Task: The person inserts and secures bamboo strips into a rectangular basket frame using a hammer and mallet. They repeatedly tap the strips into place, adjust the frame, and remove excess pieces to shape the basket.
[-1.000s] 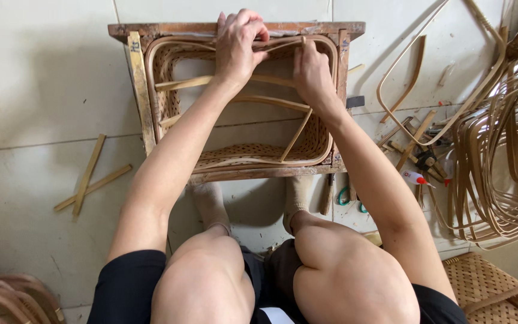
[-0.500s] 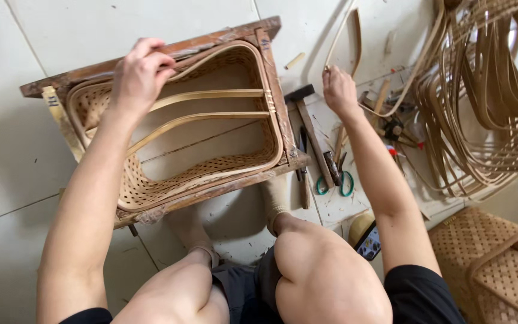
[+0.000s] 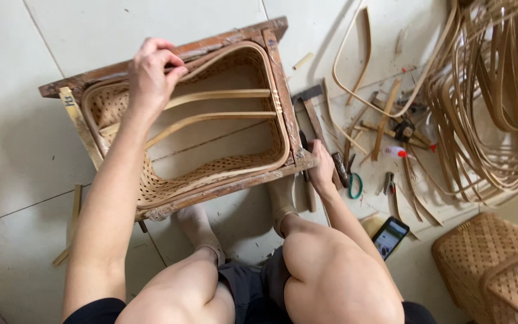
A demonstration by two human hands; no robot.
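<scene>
A half-woven cane basket (image 3: 211, 171) sits inside a worn wooden frame (image 3: 280, 78) on the tiled floor in front of my knees. Two bent cane ribs (image 3: 223, 105) cross its open middle. My left hand (image 3: 151, 75) is closed on the basket's cane rim at the frame's far side. Just outside the frame's near right corner, my right hand (image 3: 322, 168) is down on the floor. Its fingers curl over the handle of a hammer (image 3: 312, 111) lying beside the frame. My socked feet (image 3: 196, 225) rest against the frame's near side.
To the right lie green-handled scissors (image 3: 355, 186), small tools, a red-capped bottle (image 3: 394, 152), cane offcuts and a big bundle of bent cane strips (image 3: 487, 102). A phone (image 3: 389, 237) lies by my right knee. Finished woven baskets (image 3: 493, 270) stand at the bottom right. Cane sticks (image 3: 74, 210) lie left.
My right hand left the basket's far rim, swung out to the tools on the right, then came down onto the hammer handle. The view shifted left; my left hand stayed on the rim.
</scene>
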